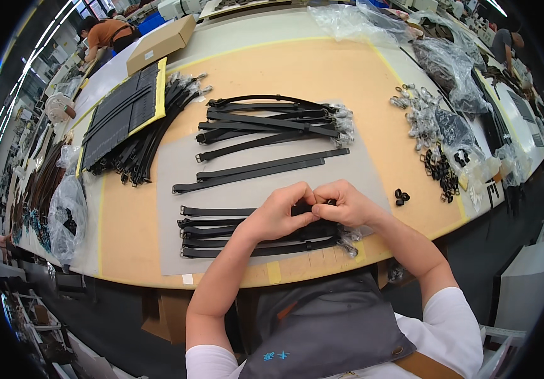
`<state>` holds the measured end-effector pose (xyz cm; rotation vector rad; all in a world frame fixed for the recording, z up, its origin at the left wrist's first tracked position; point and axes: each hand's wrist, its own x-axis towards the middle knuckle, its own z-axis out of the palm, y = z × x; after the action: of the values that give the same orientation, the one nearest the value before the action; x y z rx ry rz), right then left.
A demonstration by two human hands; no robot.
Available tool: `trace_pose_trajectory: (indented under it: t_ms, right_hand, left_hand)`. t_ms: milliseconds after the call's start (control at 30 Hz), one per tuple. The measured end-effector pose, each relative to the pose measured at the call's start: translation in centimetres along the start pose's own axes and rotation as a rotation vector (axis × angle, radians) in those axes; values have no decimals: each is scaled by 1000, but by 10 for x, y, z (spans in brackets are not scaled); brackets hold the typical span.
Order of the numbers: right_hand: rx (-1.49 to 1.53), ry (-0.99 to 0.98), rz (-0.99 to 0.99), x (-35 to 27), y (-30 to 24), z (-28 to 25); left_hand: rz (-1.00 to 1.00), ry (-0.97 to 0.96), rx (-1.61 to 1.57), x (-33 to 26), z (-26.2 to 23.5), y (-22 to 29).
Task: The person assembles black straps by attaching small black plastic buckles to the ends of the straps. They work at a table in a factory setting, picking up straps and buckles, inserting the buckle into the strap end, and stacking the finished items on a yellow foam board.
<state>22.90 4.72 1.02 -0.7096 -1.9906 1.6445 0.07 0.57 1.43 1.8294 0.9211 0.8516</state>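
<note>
One grey apron point(329, 322) with blue stitched lettering is nearest, worn over white sleeves by the person at the table point(253, 66). Just past the table's near edge, at least four black straps point(278, 249) lie side by side on a grey mat point(373, 170), buckles to the left, plastic-wrapped metal clasps point(348, 243) to the right.

Over this row, the left hand point(279, 211) and the right hand point(348, 205) meet, fingers curled, thumbs and forefingers closed in a pinch. They appear to share a small dark piece, seen between the fingertips; it is mostly covered, so whether it is a strap end or a loop I cannot tell.

The step in hand looks like fine fitting at a strap; the next move seems to call for a steady pinch on both sides.

The straps look flat, narrow, smooth and slightly shiny. Beyond the hands, two plain straps point(247, 177) lie apart, slanting; farther on is a looser, overlapping pile of straps point(265, 117). To the right sit four black rings point(401, 197), then heaps of rings and wrapped clasps. Far left, past a cardboard box point(161, 49), someone in orange point(109, 31) bends forward.
</note>
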Motion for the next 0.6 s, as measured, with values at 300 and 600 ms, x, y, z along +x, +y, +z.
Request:
trace_pose_trajectory:
  t_ms: [300, 600]
  right_hand:
    - [-605, 472, -5, 26, 28, -32]
    - [-835, 411, 62, 19, 35, -17]
  left_hand:
    - [80, 7, 281, 4, 18, -15]
    - [-23, 199, 417, 6, 14, -16]
